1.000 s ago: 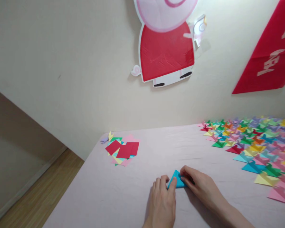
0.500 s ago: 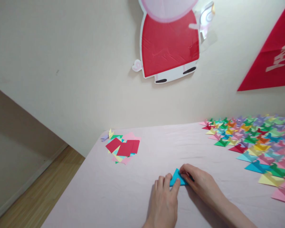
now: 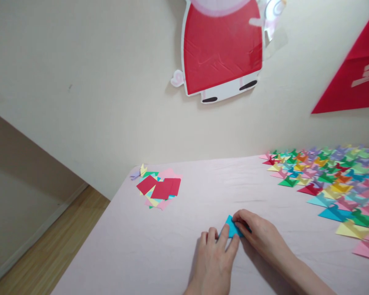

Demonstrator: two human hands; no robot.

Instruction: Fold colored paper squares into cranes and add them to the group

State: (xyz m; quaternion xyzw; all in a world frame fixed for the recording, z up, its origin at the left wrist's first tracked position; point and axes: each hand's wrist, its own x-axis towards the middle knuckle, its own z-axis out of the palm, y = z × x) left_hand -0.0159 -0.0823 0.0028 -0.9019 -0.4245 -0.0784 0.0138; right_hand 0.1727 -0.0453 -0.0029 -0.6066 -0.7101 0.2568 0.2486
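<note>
A small folded piece of blue paper [image 3: 231,226] lies on the cloth-covered table, its pointed top facing away from me. My left hand [image 3: 212,256] rests on its near left side, fingers spread, with the index finger and thumb pressing on the paper. On the other side, my right hand [image 3: 255,229] pinches the paper's right edge between thumb and fingertips. Those fingers cover part of the paper, so the fold there is hidden.
Loose coloured paper squares [image 3: 161,188] lie in a pile at the back left, beside small yellow and purple folded pieces [image 3: 139,172]. Rows of folded paper birds [image 3: 335,192] fill the right side. A wall with a red cartoon cutout [image 3: 223,49] rises behind the table [image 3: 126,246].
My left index finger and thumb have shifted to the right, further over the blue paper. My right hand keeps its pinch in nearly the same place. The view has tilted slightly.
</note>
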